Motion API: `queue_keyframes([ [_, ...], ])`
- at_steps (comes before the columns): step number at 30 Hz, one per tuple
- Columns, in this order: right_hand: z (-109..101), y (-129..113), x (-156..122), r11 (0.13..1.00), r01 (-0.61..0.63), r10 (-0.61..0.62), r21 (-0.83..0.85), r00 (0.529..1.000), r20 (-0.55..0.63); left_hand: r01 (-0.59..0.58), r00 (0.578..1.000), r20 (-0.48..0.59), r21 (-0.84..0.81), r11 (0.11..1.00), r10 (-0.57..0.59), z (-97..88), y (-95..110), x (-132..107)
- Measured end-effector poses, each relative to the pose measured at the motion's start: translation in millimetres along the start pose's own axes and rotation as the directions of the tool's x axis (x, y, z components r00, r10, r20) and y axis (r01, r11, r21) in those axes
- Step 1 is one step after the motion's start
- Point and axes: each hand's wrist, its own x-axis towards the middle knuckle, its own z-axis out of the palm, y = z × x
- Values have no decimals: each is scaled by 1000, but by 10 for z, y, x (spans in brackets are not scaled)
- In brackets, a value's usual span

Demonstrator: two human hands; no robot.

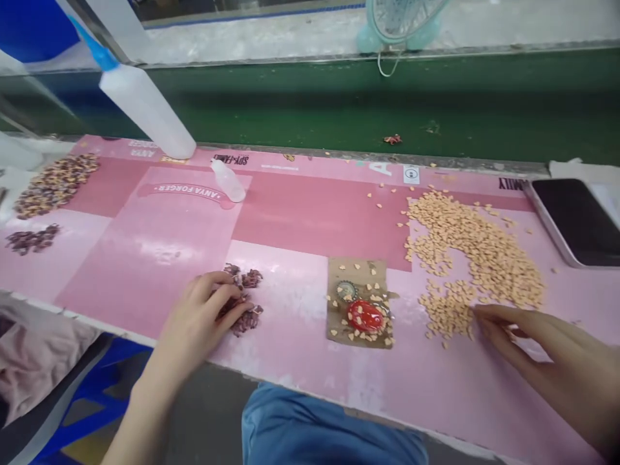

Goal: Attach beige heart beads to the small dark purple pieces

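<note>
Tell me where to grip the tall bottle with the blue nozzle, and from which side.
I'd wrap the left hand around the mid-body of the tall bottle, coming from the near side. That part is broad and smooth, while the blue nozzle at the top is slim. The green panel behind likely hampers a far-side approach.

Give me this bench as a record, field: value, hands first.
left hand: on pile of small dark-red pieces
right hand: at edge of small tan heart-shaped pieces
between hands: brown rectangular card, glossy red oval blob and scattered tan pieces on it
rear left: white translucent plastic bottle, blue nozzle
far right: pale-edged dark-screened phone
surface: pink printed mat
</note>
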Motion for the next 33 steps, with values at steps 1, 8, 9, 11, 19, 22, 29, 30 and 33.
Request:
queue_keyframes([
  [1,-51,-34,20,999,31,-30,-33,999,45,-16,1000,-24,14,1000,16,-5,-1,1],
  [8,-104,-405,-36,990,-24,31,140,998,-52,126,989,-61,-144,981,-136,-139,84,-91],
  [9,-81,-487,-59,970,-39,61,241,994,-86,212,974,-29,-225,951,-224,-138,141,-105],
  [11,-30,-684,-93,878,-86,148,472,984,-96,329,933,-16,-365,871,-359,-103,312,-108],
  [19,96,-1500,-158,295,-321,236,900,937,257,-36,994,45,-727,686,100,150,1318,272],
  [22,141,-1619,-210,214,-356,247,910,921,302,-11,995,53,-776,630,83,186,1502,395],
  [29,270,-1704,-223,377,-141,175,916,981,79,43,999,43,-794,607,-14,194,1498,379],
  [30,283,-1712,-225,424,-93,150,901,988,32,55,998,49,-806,589,-27,200,1492,367],
  [33,297,-1720,-240,512,-28,89,859,996,-21,115,993,98,-852,510,-60,229,1492,344],
])
